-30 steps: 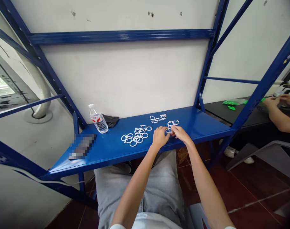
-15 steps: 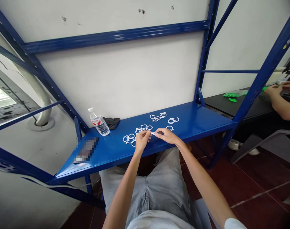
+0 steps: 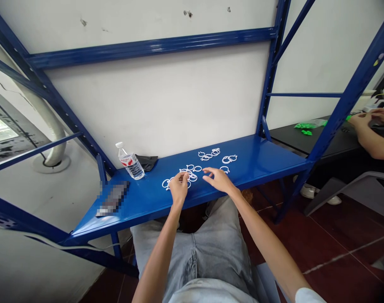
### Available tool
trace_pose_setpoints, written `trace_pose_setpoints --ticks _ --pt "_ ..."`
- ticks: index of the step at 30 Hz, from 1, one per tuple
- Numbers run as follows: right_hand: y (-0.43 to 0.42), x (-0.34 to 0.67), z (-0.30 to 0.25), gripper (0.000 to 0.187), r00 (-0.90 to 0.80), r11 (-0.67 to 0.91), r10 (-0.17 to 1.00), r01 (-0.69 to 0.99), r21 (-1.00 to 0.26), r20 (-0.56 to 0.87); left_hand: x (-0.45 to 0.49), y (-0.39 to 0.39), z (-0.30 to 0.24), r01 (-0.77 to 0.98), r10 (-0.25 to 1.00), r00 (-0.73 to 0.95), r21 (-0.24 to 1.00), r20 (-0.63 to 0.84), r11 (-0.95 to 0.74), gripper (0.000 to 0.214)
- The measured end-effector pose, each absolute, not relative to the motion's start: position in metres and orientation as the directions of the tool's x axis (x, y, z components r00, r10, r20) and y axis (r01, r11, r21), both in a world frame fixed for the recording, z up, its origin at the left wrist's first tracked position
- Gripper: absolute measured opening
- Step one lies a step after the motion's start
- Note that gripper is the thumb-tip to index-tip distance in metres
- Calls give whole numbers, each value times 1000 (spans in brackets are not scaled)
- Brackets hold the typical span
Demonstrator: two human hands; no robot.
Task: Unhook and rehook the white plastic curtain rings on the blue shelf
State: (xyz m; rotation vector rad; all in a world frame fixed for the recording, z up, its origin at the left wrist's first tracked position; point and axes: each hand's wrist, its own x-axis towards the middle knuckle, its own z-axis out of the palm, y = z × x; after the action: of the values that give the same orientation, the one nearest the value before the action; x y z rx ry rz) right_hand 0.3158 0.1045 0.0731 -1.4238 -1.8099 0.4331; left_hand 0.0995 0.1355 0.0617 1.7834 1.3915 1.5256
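My left hand (image 3: pixel 178 188) is over the near cluster of white plastic rings (image 3: pixel 190 167), each with a small eyelet like a curtain ring. Its fingers are bent together and pinched among the rings; whether one is between them is hidden. Ring arcs show just right of its fingertips. My right hand (image 3: pixel 220 180) hovers to the right of this cluster, fingers apart, holding nothing. Beyond it lie a lone white ring (image 3: pixel 225 169), a pair of linked-looking rings (image 3: pixel 229 159) and another small group of rings (image 3: pixel 206 156).
The rings lie on a blue metal shelf (image 3: pixel 255 156) with a blue frame. At its left are a clear water bottle (image 3: pixel 132 165), a black pouch (image 3: pixel 148 162) and a pixelated dark object (image 3: pixel 113 198). To the right, another person's hands (image 3: pixel 364 120) work at a black table (image 3: pixel 289 135).
Both hands gripped a small white piece between them before. They have since parted: my left hand moved left and down onto the rings, and my right hand let go, its fingers opening.
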Motion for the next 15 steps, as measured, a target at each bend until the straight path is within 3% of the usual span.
trace_pose_setpoints --ticks 3,6,10,15 --pt "101 335 78 35 243 -22 904 847 -531 352 72 141 70 575 792 -113 690 600 -440 33" --pt "100 352 78 43 389 -268 884 877 -398 261 48 146 74 750 767 -15 514 642 -416 29" --pt "104 360 73 25 388 -295 903 872 -391 184 39 147 71 861 817 99 363 568 -356 28" --pt "113 358 66 21 289 -108 928 813 -572 235 47 142 69 886 818 139 299 559 -355 33"
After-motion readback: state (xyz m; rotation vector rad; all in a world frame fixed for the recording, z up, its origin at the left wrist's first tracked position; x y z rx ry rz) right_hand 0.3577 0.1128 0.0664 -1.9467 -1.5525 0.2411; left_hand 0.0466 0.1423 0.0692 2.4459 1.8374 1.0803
